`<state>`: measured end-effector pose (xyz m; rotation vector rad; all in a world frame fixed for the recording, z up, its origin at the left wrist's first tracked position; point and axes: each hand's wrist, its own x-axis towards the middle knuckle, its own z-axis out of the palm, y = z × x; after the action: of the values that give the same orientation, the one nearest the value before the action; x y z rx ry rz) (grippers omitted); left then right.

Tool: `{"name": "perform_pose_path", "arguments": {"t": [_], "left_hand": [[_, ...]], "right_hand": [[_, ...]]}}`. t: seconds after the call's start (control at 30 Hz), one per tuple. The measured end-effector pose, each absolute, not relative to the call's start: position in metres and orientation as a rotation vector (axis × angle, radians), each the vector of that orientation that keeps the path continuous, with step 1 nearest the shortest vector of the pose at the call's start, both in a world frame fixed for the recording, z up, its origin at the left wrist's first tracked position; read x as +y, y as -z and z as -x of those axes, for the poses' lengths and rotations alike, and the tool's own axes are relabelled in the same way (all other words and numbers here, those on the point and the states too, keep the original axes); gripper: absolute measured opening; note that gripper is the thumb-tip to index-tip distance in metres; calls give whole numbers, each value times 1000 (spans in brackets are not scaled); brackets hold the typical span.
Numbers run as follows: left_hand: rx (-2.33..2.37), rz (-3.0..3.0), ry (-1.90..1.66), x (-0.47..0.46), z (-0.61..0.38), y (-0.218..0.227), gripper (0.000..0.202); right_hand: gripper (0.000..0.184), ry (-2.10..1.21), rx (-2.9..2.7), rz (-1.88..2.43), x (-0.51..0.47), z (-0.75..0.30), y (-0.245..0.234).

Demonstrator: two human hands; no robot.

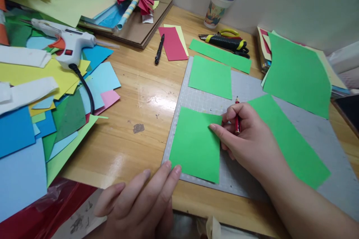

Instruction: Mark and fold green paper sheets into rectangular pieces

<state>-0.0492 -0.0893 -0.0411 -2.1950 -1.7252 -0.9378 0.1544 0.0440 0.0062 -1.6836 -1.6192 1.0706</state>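
Note:
A green paper square (195, 145) lies on the grey cutting mat (252, 179). My left hand (140, 201) rests at the table's near edge, its fingertips touching the square's near left corner. My right hand (249, 142) grips a red pencil (237, 119) upright in the fist, and its index finger presses on the square's right edge. A second green square (211, 76) lies farther back on the mat. A longer green sheet (288, 142) lies to the right, partly under my right forearm.
A heap of coloured paper (42, 112) covers the left of the wooden table, with a white glue gun (70, 43) on it. A black pen (159, 49), a red paper (172, 43), cutters (227, 42), a cup (217, 7) and a paper stack (297, 71) sit at the back.

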Motion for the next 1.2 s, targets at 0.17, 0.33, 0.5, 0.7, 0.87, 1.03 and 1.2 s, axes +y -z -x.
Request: {"name": "perform_pose_path", "arguments": {"t": [0.17,0.33,0.5,0.7,0.87,1.03,1.2], "left_hand": [[-1725,2191,950,-90,49,43,36],[-1754,2178,964,-91,49,44,36],[-1772,2193,950,-93,49,45,38],[-1764,2212,996,-93,51,46,40],[-1750,2225,978,-92,51,44,36],[-1755,2215,972,-91,51,43,34],[-1734,2236,945,-89,52,41,35]], "right_hand": [[28,-1072,-1618,1694,44,-154,-6],[28,-1069,-1621,1690,45,-150,-8],[27,-1084,-1624,1663,45,-149,-9],[27,-1093,-1635,1630,45,-151,-8],[27,-1117,-1629,1636,45,-152,-7],[27,-1112,-1615,1642,45,-153,-7],[28,-1129,-1620,1642,45,-151,-8]]}}
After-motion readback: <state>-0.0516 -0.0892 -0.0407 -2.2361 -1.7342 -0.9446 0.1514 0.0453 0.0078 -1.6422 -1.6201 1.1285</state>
